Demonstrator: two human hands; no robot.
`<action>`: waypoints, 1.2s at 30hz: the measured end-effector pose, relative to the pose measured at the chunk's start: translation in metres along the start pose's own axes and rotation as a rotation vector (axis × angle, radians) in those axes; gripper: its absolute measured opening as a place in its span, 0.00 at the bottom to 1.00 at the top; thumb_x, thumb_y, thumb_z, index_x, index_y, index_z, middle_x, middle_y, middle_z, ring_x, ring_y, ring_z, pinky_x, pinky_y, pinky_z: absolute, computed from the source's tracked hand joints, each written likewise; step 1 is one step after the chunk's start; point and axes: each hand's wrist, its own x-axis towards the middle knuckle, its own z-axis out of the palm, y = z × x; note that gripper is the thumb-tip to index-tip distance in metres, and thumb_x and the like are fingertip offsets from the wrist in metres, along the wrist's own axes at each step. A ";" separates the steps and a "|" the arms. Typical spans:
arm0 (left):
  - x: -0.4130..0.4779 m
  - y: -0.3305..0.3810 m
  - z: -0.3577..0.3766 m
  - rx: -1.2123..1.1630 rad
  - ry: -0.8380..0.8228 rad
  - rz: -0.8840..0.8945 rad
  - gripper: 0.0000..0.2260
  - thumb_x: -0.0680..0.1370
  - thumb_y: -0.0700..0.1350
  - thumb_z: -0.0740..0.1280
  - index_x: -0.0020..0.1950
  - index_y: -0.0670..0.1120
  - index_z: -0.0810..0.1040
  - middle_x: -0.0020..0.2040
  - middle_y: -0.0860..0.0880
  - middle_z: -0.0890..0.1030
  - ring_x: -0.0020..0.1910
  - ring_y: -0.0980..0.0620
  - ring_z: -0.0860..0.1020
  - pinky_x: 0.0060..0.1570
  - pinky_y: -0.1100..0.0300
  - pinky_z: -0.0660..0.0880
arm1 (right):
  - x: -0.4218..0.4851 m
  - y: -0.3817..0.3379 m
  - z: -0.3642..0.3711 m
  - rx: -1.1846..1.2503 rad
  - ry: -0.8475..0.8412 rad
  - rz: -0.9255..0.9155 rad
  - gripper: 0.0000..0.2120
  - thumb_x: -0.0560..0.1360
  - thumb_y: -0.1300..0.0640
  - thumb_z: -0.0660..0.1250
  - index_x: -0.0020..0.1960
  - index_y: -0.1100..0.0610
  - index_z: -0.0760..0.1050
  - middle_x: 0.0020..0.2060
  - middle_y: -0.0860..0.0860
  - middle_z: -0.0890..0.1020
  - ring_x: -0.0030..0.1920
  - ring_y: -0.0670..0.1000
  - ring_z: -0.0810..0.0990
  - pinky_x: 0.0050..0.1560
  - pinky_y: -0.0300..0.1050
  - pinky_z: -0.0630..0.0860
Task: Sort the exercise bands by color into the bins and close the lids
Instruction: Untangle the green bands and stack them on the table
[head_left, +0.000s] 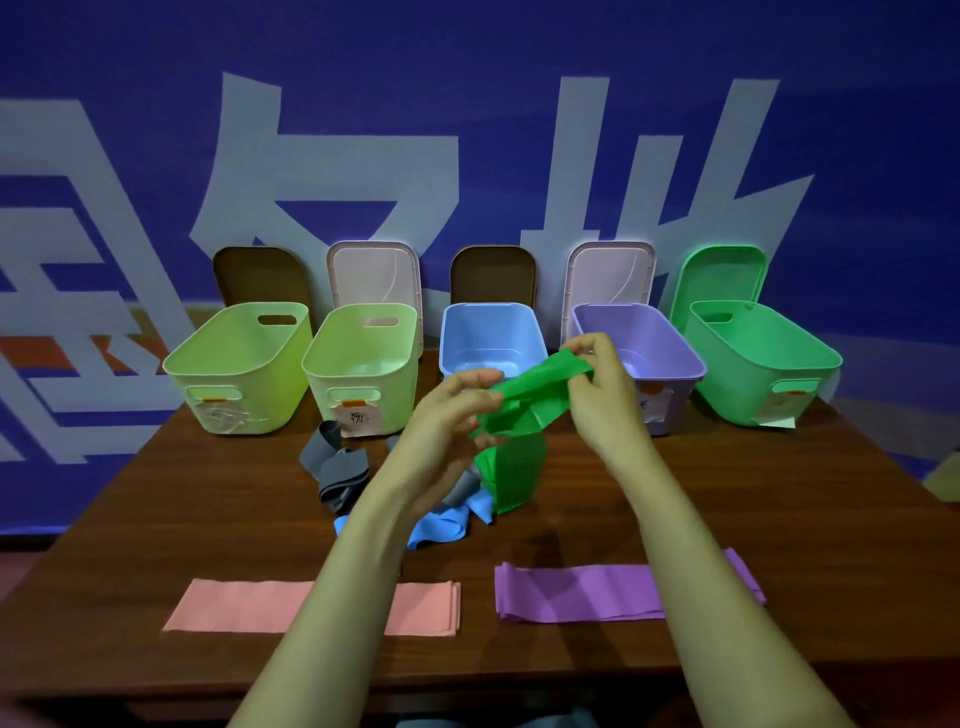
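1. Left hand (457, 410) and right hand (597, 384) pinch a green band (519, 421) above the table (727, 493), near the blue bin (491, 338).
2. Pink band (234, 605) and purple band (576, 592) lie flat along the near edge.

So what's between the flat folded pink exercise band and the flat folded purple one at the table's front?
Only a narrow strip of bare brown wooden table, in the head view; the pink band and purple band lie apart.
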 end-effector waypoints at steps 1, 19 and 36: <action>-0.001 -0.001 -0.001 0.029 -0.008 0.034 0.18 0.69 0.31 0.68 0.57 0.41 0.74 0.44 0.43 0.79 0.44 0.47 0.79 0.42 0.61 0.78 | 0.000 0.000 -0.001 0.107 -0.004 0.060 0.13 0.74 0.69 0.56 0.50 0.53 0.70 0.44 0.50 0.78 0.42 0.50 0.76 0.38 0.40 0.70; 0.015 -0.023 -0.006 -0.104 0.401 0.136 0.08 0.77 0.32 0.56 0.47 0.42 0.73 0.36 0.46 0.82 0.35 0.52 0.80 0.39 0.60 0.76 | -0.009 0.015 -0.010 0.898 -0.544 0.278 0.15 0.71 0.73 0.59 0.42 0.56 0.78 0.33 0.50 0.83 0.36 0.47 0.81 0.39 0.39 0.76; 0.019 -0.023 -0.073 0.772 0.474 0.239 0.12 0.72 0.29 0.63 0.39 0.46 0.75 0.46 0.47 0.79 0.46 0.49 0.76 0.45 0.63 0.76 | 0.010 0.045 -0.037 -0.044 -0.493 0.057 0.12 0.63 0.55 0.78 0.41 0.52 0.76 0.34 0.44 0.80 0.36 0.43 0.78 0.38 0.40 0.74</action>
